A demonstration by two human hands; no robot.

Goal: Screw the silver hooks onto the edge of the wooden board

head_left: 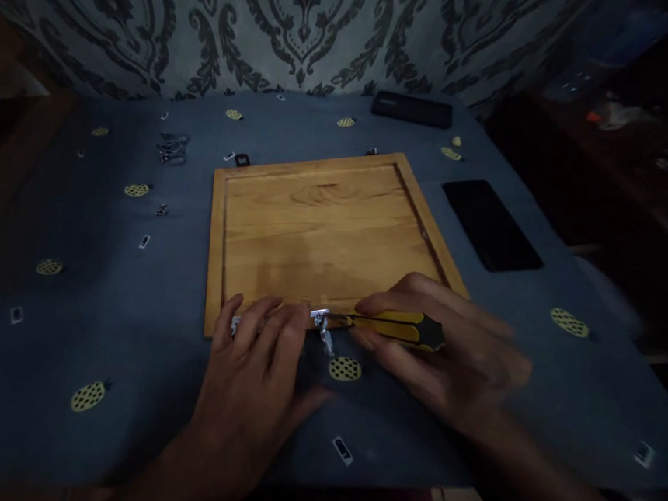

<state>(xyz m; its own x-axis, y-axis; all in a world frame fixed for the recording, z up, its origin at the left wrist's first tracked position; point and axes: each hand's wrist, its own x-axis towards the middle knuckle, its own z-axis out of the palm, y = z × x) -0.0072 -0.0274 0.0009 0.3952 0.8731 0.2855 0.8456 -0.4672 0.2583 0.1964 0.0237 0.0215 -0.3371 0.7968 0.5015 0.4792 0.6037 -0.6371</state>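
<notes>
My right hand (442,346) grips a yellow and black screwdriver (397,328) that points left. Its tip meets a small shiny metal clasp (320,316) on the near edge of a wooden panel (337,219) with a raised frame. Part of the clasp hangs over that edge. My left hand (261,345) rests with fingers stretched over the panel's near left edge, thumb apart, just left of the clasp. Another bit of bright metal (235,324) shows between its fingers. At the panel's far edge a dark metal piece (242,161) sticks out.
On the blue patterned tablecloth (94,323) lies a small pile of metal parts (172,148), with a single small part (162,210) nearer. A black phone (491,225) is right of the panel; a dark flat case (412,109) lies at the back by the patterned wall covering (303,29).
</notes>
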